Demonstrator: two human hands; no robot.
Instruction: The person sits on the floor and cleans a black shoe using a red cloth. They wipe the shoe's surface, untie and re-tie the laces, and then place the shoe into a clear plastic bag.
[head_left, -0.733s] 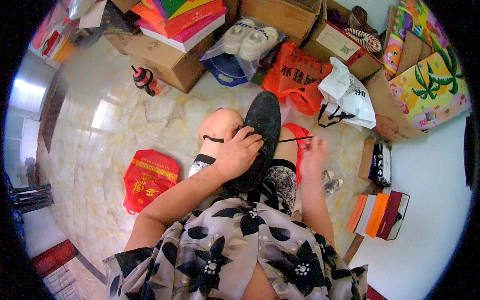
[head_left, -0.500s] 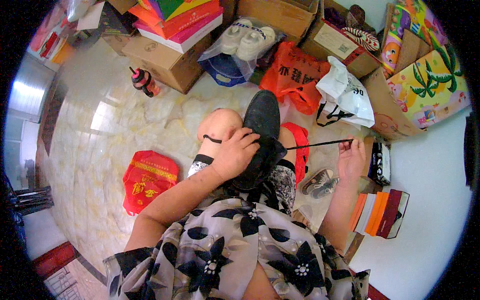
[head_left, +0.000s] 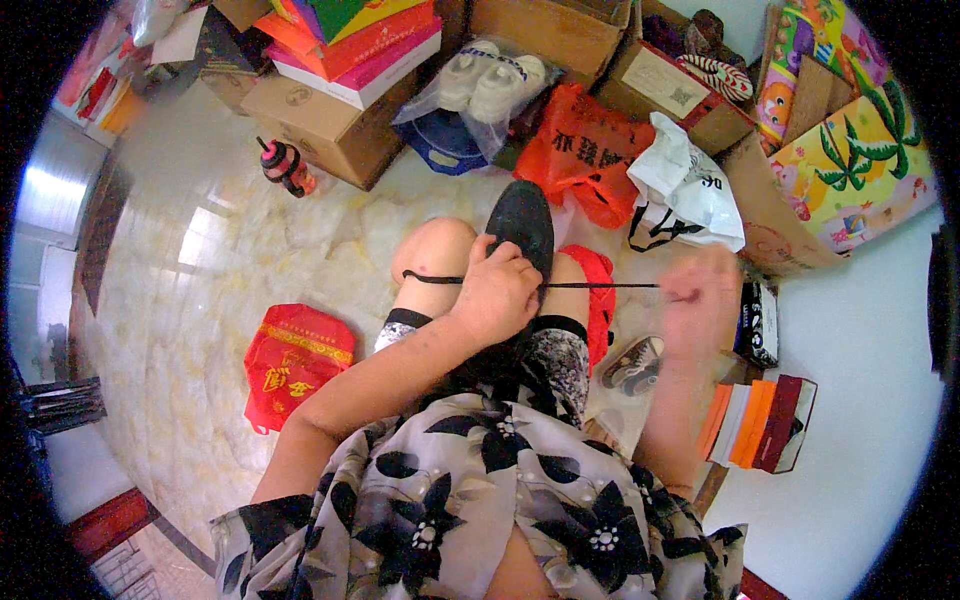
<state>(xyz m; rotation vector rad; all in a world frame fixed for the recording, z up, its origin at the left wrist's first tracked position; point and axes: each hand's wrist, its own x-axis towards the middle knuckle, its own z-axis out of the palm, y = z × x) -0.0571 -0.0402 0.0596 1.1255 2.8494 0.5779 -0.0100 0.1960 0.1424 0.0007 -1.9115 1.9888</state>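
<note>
A black shoe [head_left: 520, 225] rests between my knees with its toe pointing away from me. My left hand [head_left: 497, 295] is closed over its upper near the lacing, fingers curled and pressed down, hiding much of the shoe's middle. A black shoelace [head_left: 605, 286] stretches taut from the shoe to the right. At its far end, my right hand [head_left: 700, 295] is smeared by motion but grips the lace. The other loose end of lace [head_left: 428, 277] lies across my left knee.
A red bag [head_left: 298, 362] lies on the floor at left. Ahead are a drink bottle [head_left: 287, 167], a cardboard box [head_left: 330, 125], bagged white shoes [head_left: 490, 85], an orange-red bag [head_left: 583, 155] and a white bag [head_left: 690, 180]. Canvas shoes [head_left: 635, 365] and upright boxes [head_left: 755, 425] stand at right.
My left hand has moved slightly right and down over the shoe, its fingers more curled. My right hand has shifted and blurred while the lace stays taut and is now more level.
</note>
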